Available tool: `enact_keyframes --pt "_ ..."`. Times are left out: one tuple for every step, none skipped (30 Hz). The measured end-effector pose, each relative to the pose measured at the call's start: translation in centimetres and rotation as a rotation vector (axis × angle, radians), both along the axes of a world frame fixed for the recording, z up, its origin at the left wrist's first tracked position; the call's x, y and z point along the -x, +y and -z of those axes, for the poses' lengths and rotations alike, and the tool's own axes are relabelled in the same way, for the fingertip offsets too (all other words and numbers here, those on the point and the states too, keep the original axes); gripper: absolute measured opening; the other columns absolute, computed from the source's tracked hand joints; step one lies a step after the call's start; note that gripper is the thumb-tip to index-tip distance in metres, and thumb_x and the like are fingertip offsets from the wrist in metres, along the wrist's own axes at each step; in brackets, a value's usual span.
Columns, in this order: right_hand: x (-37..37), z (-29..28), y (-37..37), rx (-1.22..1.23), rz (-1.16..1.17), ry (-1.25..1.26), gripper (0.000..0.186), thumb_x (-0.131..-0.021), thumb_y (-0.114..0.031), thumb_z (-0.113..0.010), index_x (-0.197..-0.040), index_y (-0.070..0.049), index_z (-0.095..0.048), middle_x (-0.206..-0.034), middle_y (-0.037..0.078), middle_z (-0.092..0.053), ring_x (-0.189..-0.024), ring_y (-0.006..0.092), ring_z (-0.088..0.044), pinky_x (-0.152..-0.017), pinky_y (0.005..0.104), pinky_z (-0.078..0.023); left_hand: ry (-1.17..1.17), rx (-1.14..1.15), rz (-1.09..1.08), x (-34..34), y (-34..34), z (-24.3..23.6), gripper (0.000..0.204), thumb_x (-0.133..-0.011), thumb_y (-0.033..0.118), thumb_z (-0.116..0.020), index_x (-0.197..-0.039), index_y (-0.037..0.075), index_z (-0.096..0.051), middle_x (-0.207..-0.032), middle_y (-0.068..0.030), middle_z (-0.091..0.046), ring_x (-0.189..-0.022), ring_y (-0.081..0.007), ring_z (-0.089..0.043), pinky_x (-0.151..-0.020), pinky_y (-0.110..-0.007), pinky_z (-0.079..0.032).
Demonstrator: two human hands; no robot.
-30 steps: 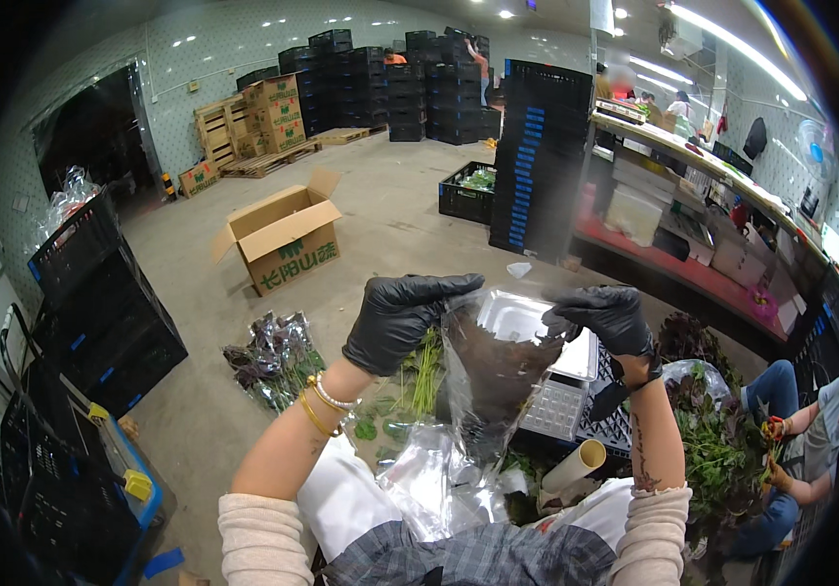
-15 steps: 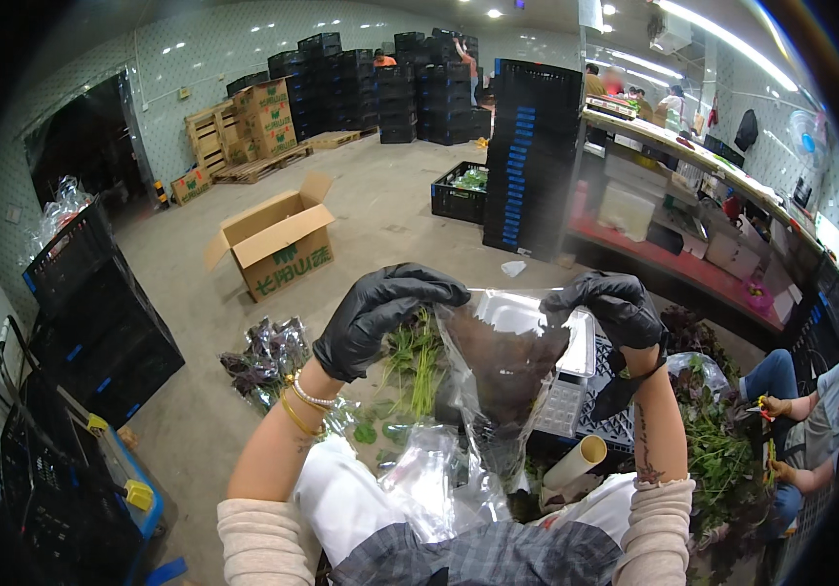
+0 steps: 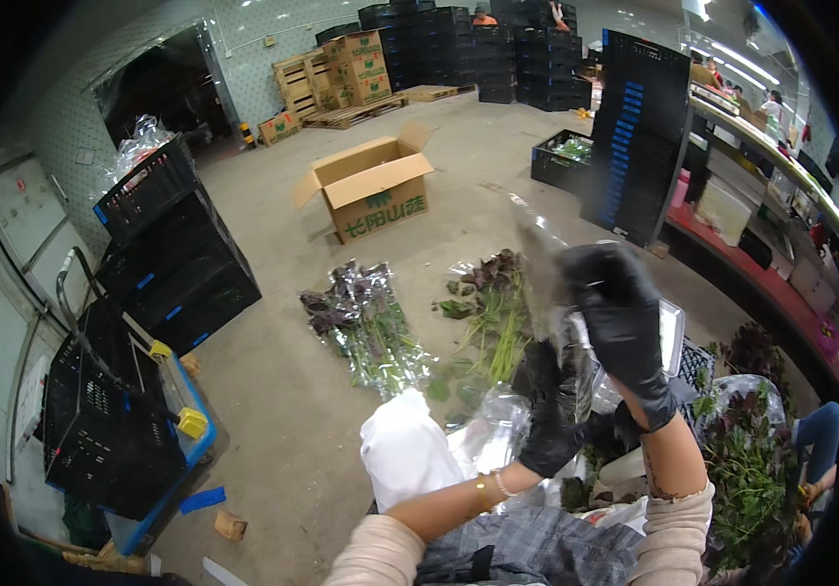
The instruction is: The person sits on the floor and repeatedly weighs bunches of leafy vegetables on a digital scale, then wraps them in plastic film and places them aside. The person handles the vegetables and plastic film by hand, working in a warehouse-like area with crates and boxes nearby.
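Note:
A clear plastic bag (image 3: 540, 249), blurred and turned nearly edge-on, stands upright in front of me. My right hand (image 3: 617, 317), in a black glove, is closed round its upper part. Lower down, my left hand (image 3: 548, 415), also gloved in black, grips the bag's lower part, its fingers pointing up and partly blurred. Just left of the bag, loose purple-leaved greens (image 3: 493, 313) with green stems lie on the floor. A bagged bunch of the same greens (image 3: 361, 322) is farther left. More clear plastic bags (image 3: 488, 435) rest by my lap.
An open cardboard box (image 3: 377, 190) stands ahead. Stacked black crates (image 3: 180, 264) and a blue-edged trolley (image 3: 200, 439) are at left. A tall crate stack (image 3: 634, 137) and a workbench (image 3: 771, 234) stand right. Leafy greens (image 3: 747, 469) are piled at lower right, near another person's hand.
My hands no longer stretch the bag's top edge apart; the left hand has dropped to its lower part and the bag has turned edge-on. My view has swung left.

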State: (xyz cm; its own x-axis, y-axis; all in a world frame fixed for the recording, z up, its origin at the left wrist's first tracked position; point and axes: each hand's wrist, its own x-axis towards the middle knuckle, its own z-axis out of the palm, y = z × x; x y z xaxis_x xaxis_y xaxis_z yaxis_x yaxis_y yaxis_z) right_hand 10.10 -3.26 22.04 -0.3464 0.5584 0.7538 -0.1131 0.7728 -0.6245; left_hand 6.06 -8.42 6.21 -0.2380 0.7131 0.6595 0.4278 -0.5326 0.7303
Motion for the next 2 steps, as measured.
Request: enact_keyframes --pt "1.48 -0.39 -1.08 0.079 -0.194 0.013 0.032 -0.078 0.003 -0.056 -0.109 -0.002 -0.05 -0.108 0.008 -0.053 -0.092 0.014 -0.055 -0.08 0.0258 -0.045 -0.198 0.092 0.006 0.27 0.79 2.1 0.094 -0.074 0.04 -0.064 -0.135 0.001 -0.005 -0.141 -0.0207 0.001 -0.131 -0.0336 -0.003 -0.104 -0.037 -0.015" --pt "2.23 -0.87 -1.81 0.153 -0.373 0.028 0.041 -0.078 0.0 -0.058 -0.117 -0.003 -0.046 -0.118 0.01 -0.049 -0.099 0.016 -0.053 -0.084 0.0275 -0.044 -0.188 0.1 0.011 0.59 0.76 2.26 0.094 -0.074 0.04 -0.064 -0.135 0.001 -0.005 -0.141 -0.0207 0.001 -0.131 -0.0336 -0.003 -0.104 -0.037 -0.015"
